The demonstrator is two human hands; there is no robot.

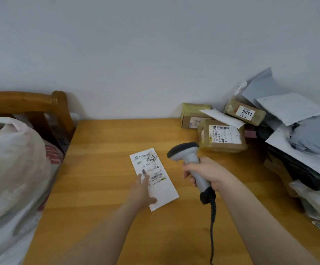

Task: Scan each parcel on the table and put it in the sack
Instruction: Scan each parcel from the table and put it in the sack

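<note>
A flat white parcel (156, 169) with barcode labels lies on the wooden table (102, 169) near its middle. My left hand (143, 190) rests on the parcel's near left part with fingers straight. My right hand (206, 173) grips the handle of a grey barcode scanner (186, 152), whose head points left toward the parcel's label. Its dark cable hangs down toward the table's front edge. The white sack (12, 169) stands open at the left, beside the table.
A heap of parcels fills the right side: taped cardboard boxes (223, 136), one marked 5011 (246, 112), plus grey and white mailer bags (298, 138). A wooden chair back (58, 106) stands behind the sack. A plain wall runs behind the table.
</note>
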